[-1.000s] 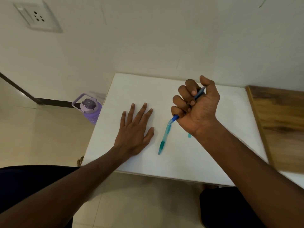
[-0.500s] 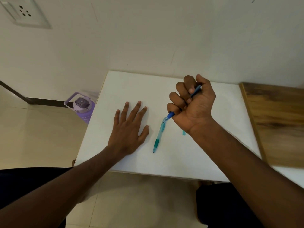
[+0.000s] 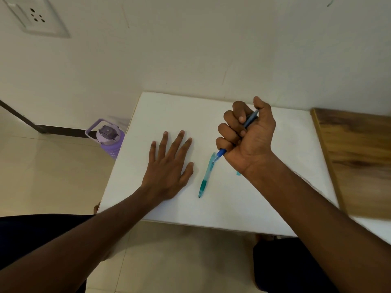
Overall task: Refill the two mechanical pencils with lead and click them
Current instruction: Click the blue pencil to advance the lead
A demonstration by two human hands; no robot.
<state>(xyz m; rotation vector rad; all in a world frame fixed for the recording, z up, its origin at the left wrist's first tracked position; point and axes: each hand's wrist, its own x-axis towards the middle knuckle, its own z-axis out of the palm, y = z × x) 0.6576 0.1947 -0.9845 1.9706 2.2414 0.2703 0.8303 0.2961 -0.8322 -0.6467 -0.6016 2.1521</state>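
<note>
Right hand fisted around blue pencil; fingers curled tight on the barrel, thumb on top over the rear end at about 1 o'clock, tip poking out below the little finger toward 7 o'clock; tip sits just above or on the top end of teal pencil, can't tell if touching; teal pencil lies flat on the white tabletop between the 2 hands, tip toward 6 o'clock, free of any grip; left hand flat on tabletop, fingers spread, holding nothing, at 9 o'clock of teal pencil, near but apart; small teal piece beside right wrist, likely a cap, too small to tell.

Handling, judged: both pencils light, stiff plastic, smooth barrels so a bit slippery and prone to roll; lead brittle; best hold mid-barrel or on the rubbery front section; thumb placement looks suited to clicking.
</note>
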